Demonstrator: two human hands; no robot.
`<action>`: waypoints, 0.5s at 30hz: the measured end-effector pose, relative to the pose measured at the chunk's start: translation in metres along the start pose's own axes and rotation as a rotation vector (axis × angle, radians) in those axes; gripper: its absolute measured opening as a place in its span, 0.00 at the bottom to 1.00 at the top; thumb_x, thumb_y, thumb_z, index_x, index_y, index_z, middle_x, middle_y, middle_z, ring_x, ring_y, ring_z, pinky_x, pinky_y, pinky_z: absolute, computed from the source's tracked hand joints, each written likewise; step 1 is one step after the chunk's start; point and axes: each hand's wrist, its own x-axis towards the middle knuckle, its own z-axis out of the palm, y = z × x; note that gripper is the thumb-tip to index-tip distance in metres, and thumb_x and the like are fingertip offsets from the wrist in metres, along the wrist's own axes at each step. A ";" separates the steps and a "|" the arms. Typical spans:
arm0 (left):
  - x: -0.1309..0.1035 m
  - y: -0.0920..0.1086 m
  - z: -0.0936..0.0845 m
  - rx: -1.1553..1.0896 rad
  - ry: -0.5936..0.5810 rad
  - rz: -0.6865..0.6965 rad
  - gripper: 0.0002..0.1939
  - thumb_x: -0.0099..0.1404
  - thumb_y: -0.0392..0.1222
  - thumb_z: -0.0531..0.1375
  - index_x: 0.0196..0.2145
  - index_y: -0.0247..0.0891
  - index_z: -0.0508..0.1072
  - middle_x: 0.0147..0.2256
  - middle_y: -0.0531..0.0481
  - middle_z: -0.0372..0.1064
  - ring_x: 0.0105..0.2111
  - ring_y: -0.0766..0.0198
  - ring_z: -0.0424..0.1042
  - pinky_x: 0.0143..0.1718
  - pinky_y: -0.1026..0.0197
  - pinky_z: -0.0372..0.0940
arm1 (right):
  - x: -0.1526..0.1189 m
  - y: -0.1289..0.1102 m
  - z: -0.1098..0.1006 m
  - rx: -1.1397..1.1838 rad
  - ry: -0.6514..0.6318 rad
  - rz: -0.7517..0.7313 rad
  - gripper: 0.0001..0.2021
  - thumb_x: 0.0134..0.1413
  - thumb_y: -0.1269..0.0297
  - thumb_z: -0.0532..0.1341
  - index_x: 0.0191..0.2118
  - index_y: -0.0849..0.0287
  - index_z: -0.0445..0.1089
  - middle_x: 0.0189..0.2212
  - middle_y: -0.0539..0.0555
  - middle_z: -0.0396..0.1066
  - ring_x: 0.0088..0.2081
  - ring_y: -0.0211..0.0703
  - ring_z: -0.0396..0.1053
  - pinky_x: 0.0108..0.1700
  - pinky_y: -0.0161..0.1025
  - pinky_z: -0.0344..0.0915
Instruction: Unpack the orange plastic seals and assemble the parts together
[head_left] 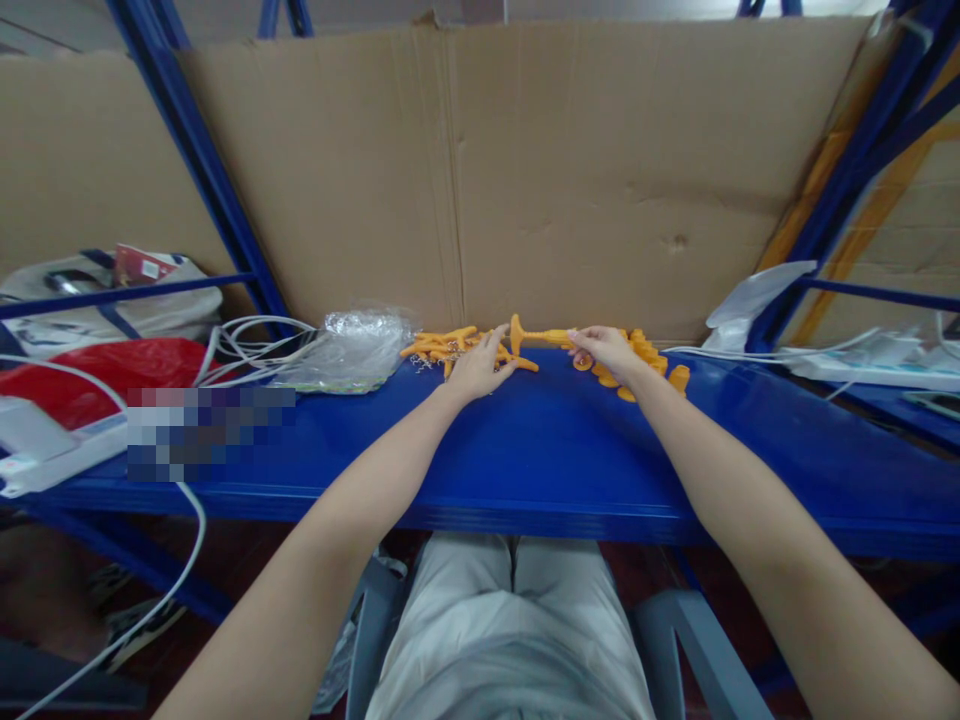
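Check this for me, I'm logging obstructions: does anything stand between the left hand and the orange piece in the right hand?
At the fingertips, nothing visible stands between the left hand and the orange piece; by the left thumb lies a loose piece.

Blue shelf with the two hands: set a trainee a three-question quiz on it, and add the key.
1. Pick one. What lies right beside the left hand?
A. A red bag
B. Orange pieces with small metal parts
C. A white power strip

2. True or false: clear plastic packaging lies on the blue shelf, to the left of both hands.

3. Fill in: the person's ____ hand grips one end of a long orange piece.

Key: 1. B; 2. True; 3. right, as the fingers of the right hand close on that end.
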 end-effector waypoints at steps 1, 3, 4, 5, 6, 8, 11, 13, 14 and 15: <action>0.001 -0.002 0.002 0.021 -0.011 0.014 0.31 0.72 0.44 0.55 0.70 0.38 0.57 0.64 0.38 0.65 0.62 0.49 0.68 0.59 0.49 0.67 | 0.004 0.003 -0.001 -0.011 0.073 -0.011 0.13 0.63 0.56 0.65 0.30 0.56 0.68 0.25 0.53 0.74 0.26 0.39 0.70 0.32 0.35 0.67; 0.004 -0.007 0.006 0.078 -0.053 0.048 0.26 0.70 0.36 0.52 0.64 0.37 0.66 0.63 0.38 0.66 0.62 0.50 0.68 0.61 0.49 0.65 | 0.009 0.009 -0.003 -0.109 0.216 -0.054 0.11 0.61 0.55 0.66 0.35 0.57 0.69 0.31 0.55 0.77 0.31 0.42 0.74 0.36 0.38 0.69; 0.005 -0.011 0.008 0.106 -0.085 0.062 0.24 0.69 0.33 0.51 0.61 0.37 0.70 0.62 0.39 0.68 0.61 0.51 0.68 0.62 0.49 0.65 | 0.011 0.011 -0.003 -0.199 0.272 -0.084 0.11 0.60 0.55 0.66 0.39 0.57 0.69 0.34 0.56 0.78 0.35 0.45 0.75 0.38 0.40 0.70; 0.007 -0.014 0.011 0.129 -0.120 0.070 0.24 0.67 0.31 0.51 0.58 0.37 0.73 0.61 0.40 0.69 0.60 0.51 0.69 0.62 0.49 0.64 | 0.011 0.013 -0.004 -0.307 0.310 -0.116 0.12 0.60 0.56 0.66 0.42 0.58 0.70 0.38 0.58 0.78 0.38 0.48 0.76 0.41 0.42 0.70; 0.009 -0.017 0.012 0.144 -0.152 0.076 0.24 0.66 0.29 0.51 0.56 0.38 0.75 0.59 0.41 0.71 0.59 0.52 0.70 0.62 0.50 0.64 | 0.010 0.014 -0.004 -0.423 0.328 -0.147 0.13 0.60 0.56 0.66 0.45 0.58 0.70 0.41 0.60 0.79 0.42 0.51 0.76 0.44 0.44 0.69; 0.011 -0.022 0.015 0.157 -0.197 0.089 0.24 0.65 0.28 0.51 0.53 0.40 0.78 0.57 0.43 0.74 0.58 0.53 0.71 0.62 0.51 0.64 | 0.006 0.014 -0.002 -0.633 0.327 -0.186 0.14 0.61 0.58 0.64 0.48 0.59 0.71 0.45 0.63 0.79 0.47 0.56 0.75 0.49 0.48 0.66; 0.013 -0.025 0.017 0.163 -0.218 0.102 0.23 0.65 0.29 0.51 0.51 0.40 0.79 0.56 0.45 0.75 0.58 0.54 0.72 0.62 0.52 0.65 | -0.002 0.012 0.006 -0.875 0.289 -0.191 0.14 0.64 0.59 0.61 0.51 0.61 0.71 0.48 0.67 0.78 0.51 0.60 0.73 0.52 0.51 0.61; 0.013 -0.023 0.015 0.160 -0.221 0.098 0.23 0.66 0.29 0.51 0.52 0.40 0.79 0.56 0.44 0.75 0.58 0.54 0.72 0.62 0.53 0.65 | -0.007 0.011 0.012 -1.006 0.249 -0.182 0.14 0.66 0.60 0.60 0.51 0.63 0.71 0.49 0.68 0.77 0.53 0.60 0.72 0.53 0.50 0.58; 0.012 -0.022 0.014 0.154 -0.222 0.094 0.23 0.66 0.29 0.50 0.52 0.39 0.79 0.56 0.44 0.75 0.58 0.54 0.72 0.62 0.53 0.65 | -0.008 0.011 0.015 -1.061 0.226 -0.181 0.15 0.66 0.60 0.59 0.52 0.64 0.71 0.49 0.68 0.77 0.54 0.60 0.71 0.54 0.50 0.57; 0.012 -0.020 0.013 0.149 -0.221 0.090 0.23 0.67 0.29 0.50 0.52 0.39 0.79 0.56 0.44 0.75 0.58 0.54 0.72 0.62 0.53 0.65 | -0.010 0.010 0.017 -1.107 0.207 -0.181 0.15 0.67 0.60 0.59 0.52 0.65 0.71 0.49 0.68 0.77 0.55 0.60 0.71 0.54 0.50 0.56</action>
